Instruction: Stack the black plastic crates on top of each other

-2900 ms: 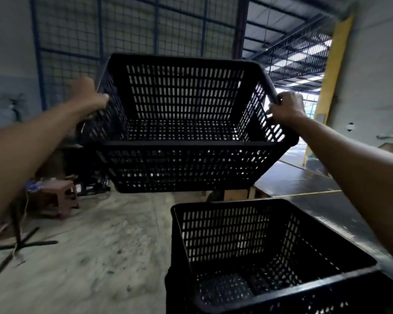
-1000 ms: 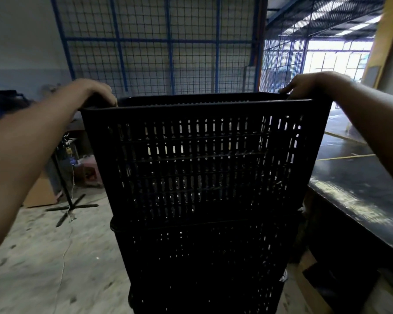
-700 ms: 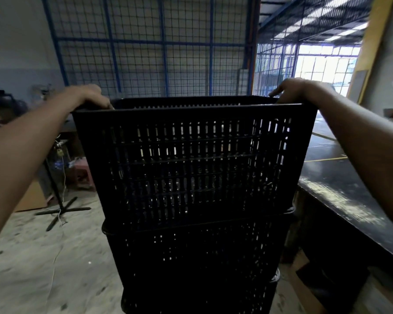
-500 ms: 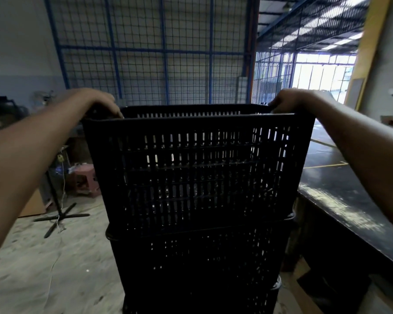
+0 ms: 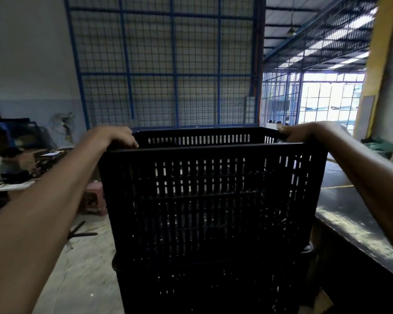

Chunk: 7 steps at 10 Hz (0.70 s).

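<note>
top crate (image 5: 213, 196) sits on lower crate (image 5: 213, 288) | left hand (image 5: 117, 138) curled tight on its left rim | right hand (image 5: 304, 133) curled tight on its right rim

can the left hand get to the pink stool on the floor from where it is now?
Probably not without letting go. The left hand is gripping the rim of the top crate, while the pink stool sits low on the floor beyond the stack's left side, partly hidden behind the forearm. The path looks open, though.
</note>
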Tool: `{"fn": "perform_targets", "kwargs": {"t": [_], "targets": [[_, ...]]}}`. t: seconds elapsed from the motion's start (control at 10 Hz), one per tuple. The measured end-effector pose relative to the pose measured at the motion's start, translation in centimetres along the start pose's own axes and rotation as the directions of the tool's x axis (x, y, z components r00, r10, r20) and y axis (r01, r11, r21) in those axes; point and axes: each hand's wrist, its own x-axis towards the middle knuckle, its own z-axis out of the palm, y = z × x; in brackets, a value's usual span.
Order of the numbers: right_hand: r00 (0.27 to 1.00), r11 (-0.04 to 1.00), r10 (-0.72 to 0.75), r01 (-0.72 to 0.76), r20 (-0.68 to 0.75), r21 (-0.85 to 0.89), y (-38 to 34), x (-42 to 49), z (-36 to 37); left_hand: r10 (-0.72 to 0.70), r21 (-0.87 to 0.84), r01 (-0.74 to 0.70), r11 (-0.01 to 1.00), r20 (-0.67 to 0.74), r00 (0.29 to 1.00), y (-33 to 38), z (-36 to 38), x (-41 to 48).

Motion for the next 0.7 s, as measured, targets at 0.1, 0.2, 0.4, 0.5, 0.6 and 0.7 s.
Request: {"fn": "perform_targets", "kwargs": {"t": [0.1,0.2,0.4,0.5,0.6,0.7], "targets": [[1.000,0.999,-0.026,0.026,-0.015,-0.027,0.4,0.3,-0.1,-0.007,-0.029,0.008,1.000,0.003,1.000,-0.2,0.2,0.6],[0.999,0.999,-0.038,0.038,0.003,0.004,0.5,0.7,-0.2,-0.001,-0.033,0.001,0.999,0.002,1.000,-0.1,0.2,0.2],[0.999,0.998,-0.025,0.023,-0.040,-0.052,-0.1,0.4,-0.1,0.003,-0.012,-0.003,1.000,0.030,1.000,0.4,0.1,-1.0],[0.998,0.996,-0.044,0.040,-0.054,-0.078,-0.2,0.4,-0.4,0.012,0.021,-0.012,1.000,0.003,1.000,1.0,-0.4,-1.7],[0.996,0.998,-0.054,0.052,-0.071,-0.039,-0.9,-0.8,-0.8,0.034,0.068,-0.034,0.997,0.003,0.999,1.9,-0.9,-2.7],[0.981,0.994,-0.087,0.097,-0.175,0.047,-1.1,-2.2,-1.2,0.045,0.034,-0.045,0.998,0.005,0.999,2.5,-1.9,-3.2]]}}
